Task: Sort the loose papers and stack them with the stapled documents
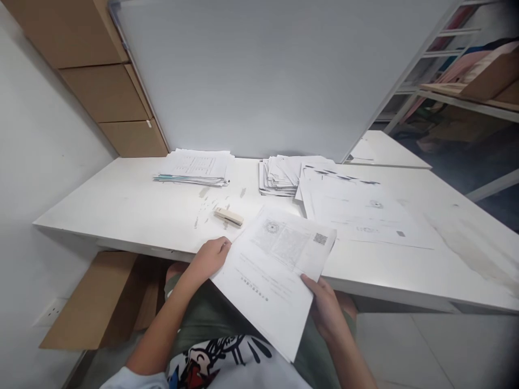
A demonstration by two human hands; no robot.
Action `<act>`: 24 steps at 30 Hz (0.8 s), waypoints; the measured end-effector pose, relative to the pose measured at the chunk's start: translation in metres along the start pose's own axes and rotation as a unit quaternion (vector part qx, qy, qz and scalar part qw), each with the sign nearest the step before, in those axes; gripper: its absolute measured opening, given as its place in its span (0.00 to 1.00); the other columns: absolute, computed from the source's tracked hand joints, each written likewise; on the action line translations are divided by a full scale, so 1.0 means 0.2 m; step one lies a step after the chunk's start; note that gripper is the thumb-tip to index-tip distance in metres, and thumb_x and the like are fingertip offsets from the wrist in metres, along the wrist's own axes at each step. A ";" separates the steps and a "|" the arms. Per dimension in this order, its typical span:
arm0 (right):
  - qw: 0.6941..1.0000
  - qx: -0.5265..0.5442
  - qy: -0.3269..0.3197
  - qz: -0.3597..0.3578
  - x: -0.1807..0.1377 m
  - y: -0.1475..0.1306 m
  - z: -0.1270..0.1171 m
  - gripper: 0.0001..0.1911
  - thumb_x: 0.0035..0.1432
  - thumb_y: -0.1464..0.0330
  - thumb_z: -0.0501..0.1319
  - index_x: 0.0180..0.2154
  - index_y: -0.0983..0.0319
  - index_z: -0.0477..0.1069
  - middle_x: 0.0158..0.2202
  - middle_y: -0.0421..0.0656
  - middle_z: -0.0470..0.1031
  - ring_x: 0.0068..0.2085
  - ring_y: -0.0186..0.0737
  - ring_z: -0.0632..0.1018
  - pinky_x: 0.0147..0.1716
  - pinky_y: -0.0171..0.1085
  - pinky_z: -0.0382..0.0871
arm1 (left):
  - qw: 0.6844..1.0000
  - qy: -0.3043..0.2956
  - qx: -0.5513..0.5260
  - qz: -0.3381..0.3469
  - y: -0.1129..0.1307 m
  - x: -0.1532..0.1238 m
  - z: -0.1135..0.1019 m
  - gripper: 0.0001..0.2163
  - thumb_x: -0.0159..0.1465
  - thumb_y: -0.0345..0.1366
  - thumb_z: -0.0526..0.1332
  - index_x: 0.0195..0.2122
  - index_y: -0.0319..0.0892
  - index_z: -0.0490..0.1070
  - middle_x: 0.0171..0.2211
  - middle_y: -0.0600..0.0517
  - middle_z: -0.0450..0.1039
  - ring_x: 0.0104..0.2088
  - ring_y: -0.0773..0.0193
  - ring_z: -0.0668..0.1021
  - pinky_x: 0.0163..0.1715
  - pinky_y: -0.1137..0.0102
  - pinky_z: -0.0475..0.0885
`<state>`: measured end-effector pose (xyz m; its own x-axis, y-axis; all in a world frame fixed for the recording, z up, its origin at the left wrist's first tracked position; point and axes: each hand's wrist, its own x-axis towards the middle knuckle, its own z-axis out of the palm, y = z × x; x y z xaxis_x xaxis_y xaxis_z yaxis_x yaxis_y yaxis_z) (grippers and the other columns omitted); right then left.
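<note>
Between my hands a printed paper sheet (279,270) is held tilted over the table's front edge and my lap, with a QR code near its far right corner. My left hand (213,256) is closed on its left edge. On the opposite edge my right hand (324,305) grips it, thumb on top and the other fingers underneath. Whether more than one sheet is held I cannot tell. A beige stapler (228,216) lies on the table just beyond my left hand. Loose printed sheets (360,210) are spread on the table to the right.
Two paper stacks, one on the left (194,166) and one near the middle (279,175), lie along the back of the white table (121,200). Behind them stands a white board (259,75). Cardboard boxes (105,92) are piled at left; an open carton (93,302) is below the table.
</note>
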<state>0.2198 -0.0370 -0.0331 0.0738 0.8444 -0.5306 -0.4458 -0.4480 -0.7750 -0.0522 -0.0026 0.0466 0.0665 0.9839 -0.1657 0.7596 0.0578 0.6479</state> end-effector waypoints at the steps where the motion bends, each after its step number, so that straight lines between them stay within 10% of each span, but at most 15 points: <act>1: 1.000 0.003 -0.001 -0.003 0.00 0.00 0.01 0.22 0.38 0.59 0.73 0.36 0.63 0.76 0.27 0.44 0.79 0.28 0.45 0.77 0.27 0.38 0.70 | 1.000 0.005 0.015 -0.004 0.00 0.00 0.00 0.14 0.66 0.42 0.46 0.31 0.43 0.68 0.34 0.49 0.74 0.36 0.56 0.74 0.36 0.66 0.65; 15: 0.996 -0.011 -0.091 -0.012 0.04 -0.02 0.20 0.21 0.41 0.57 0.71 0.36 0.63 0.76 0.21 0.42 0.75 0.26 0.45 0.76 0.25 0.38 0.68 | 0.985 0.088 0.115 -0.091 -0.07 0.04 -0.12 0.17 0.67 0.47 0.45 0.36 0.44 0.69 0.32 0.49 0.75 0.32 0.56 0.76 0.30 0.65 0.67; 19: 0.995 -0.026 -0.098 -0.008 0.04 -0.01 0.26 0.23 0.44 0.54 0.70 0.36 0.64 0.76 0.22 0.43 0.75 0.24 0.43 0.74 0.20 0.36 0.65 | 0.973 0.161 0.154 0.061 -0.03 0.13 -0.09 0.20 0.68 0.43 0.45 0.54 0.41 0.67 0.53 0.44 0.71 0.55 0.53 0.72 0.52 0.59 0.67; 24: 0.994 -0.017 -0.103 -0.016 0.05 0.01 0.29 0.27 0.44 0.51 0.70 0.39 0.64 0.76 0.24 0.45 0.77 0.28 0.46 0.77 0.25 0.39 0.70 | 0.960 0.079 0.207 0.173 -0.04 0.28 0.02 0.29 0.70 0.45 0.44 0.68 0.36 0.46 0.69 0.44 0.45 0.69 0.53 0.46 0.66 0.55 0.48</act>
<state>0.1675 -0.0130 -0.0193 -0.0988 0.8988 -0.4271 -0.4151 -0.4273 -0.8032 -0.0519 0.0518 0.0288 0.2859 0.9477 0.1420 0.9039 -0.3159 0.2885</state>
